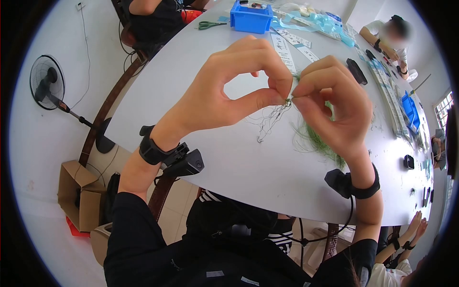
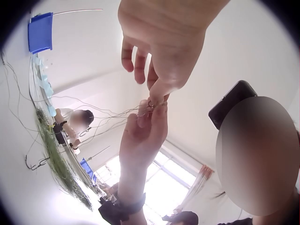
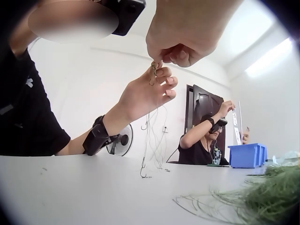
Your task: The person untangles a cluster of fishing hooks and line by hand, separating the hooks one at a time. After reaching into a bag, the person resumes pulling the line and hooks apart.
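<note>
Thumb and forefinger of my left hand pinch the top of a fish hook rig, thin line with small metal hooks. Its loose strands hang below the fingers over the table. Right beside it, my right hand has thumb and forefinger together at the same tangled end, where a small hook shows between both hands' fingertips. Exactly which strand the right fingertips pinch I cannot tell. Under the right hand lies a bundle of fine green line, partly hidden by that hand.
Beyond the hands on the white table are a blue bin, green-handled scissors and printed card strips. Packets and a second blue bin line the right side. Other people sit around the table. A fan stands at left.
</note>
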{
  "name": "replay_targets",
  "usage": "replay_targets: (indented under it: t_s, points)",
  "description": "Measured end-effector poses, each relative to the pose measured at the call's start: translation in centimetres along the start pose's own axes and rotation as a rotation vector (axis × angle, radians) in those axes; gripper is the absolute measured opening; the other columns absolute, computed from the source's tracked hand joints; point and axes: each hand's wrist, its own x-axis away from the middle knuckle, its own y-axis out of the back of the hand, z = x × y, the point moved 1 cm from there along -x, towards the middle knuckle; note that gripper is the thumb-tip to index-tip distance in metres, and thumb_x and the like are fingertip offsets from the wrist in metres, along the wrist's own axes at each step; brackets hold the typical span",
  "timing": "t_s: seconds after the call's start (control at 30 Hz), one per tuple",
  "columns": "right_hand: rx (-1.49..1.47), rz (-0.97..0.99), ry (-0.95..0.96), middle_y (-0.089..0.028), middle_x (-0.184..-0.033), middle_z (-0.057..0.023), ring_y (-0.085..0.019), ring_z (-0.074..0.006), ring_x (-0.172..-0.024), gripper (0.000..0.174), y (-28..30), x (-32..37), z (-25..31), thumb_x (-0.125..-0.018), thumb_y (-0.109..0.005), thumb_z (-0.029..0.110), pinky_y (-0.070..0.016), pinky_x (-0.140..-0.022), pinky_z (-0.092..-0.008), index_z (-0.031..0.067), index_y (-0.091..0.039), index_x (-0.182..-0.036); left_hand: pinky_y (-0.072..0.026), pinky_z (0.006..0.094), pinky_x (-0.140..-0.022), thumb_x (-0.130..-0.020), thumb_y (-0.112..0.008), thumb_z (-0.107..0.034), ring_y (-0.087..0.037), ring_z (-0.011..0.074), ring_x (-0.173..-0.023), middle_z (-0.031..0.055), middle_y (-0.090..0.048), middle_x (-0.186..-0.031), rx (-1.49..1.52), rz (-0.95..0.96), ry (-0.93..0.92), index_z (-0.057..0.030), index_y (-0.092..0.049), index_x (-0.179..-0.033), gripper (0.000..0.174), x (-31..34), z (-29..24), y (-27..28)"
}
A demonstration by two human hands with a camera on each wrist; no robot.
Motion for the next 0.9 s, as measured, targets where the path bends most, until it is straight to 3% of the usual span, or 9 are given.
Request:
replay_targets:
  t_s: [0.5, 0.63, 0.9]
  points:
    - [-0.026, 0.014, -0.135, -0.054, -0.076, 0.0017, -0.045, -0.0035, -0.058, 0.018, -0.7, 0.4, -0.1, -0.067, -0.063, -0.007, -0.0319, -0.045, -0.0169, 0.0053, -0.056, -0.078, -0.0421, 0.0268, -0.073, -0.07, -0.069, 0.004, -0.052, 0.0155, -0.081, 0.0025, -0.056, -0.082, 0.0, 0.009, 0.02, -0.0059, -0.057, -0.081, 0.019, 0.0, 0.0, -0.3]
    - [-0.237, -0.155, -0.266, -0.055, -0.078, 0.002, -0.046, -0.001, -0.063, 0.014, -0.3, 0.4, -1.2, -0.07, -0.062, -0.006, -0.0312, -0.045, -0.0151, 0.0043, -0.056, -0.078, -0.0417, 0.0266, -0.073, -0.07, -0.068, 0.005, -0.052, 0.0154, -0.08, 0.0025, -0.055, -0.08, 0.005, 0.009, 0.024, -0.0061, -0.057, -0.079, 0.018, -0.1, -0.3, -0.1]
    - [0.056, -0.117, -0.12, -0.053, -0.075, 0.0026, -0.043, -0.0011, -0.055, 0.015, -0.5, 0.2, 0.0, -0.068, -0.065, -0.006, -0.0274, -0.043, -0.0154, 0.0052, -0.058, -0.076, -0.0389, 0.0254, -0.068, -0.069, -0.072, 0.003, -0.05, 0.0132, -0.076, 0.0025, -0.056, -0.081, -0.042, -0.12, 0.054, -0.0065, -0.059, -0.082, 0.02, 0.0, -0.3, 0.1]
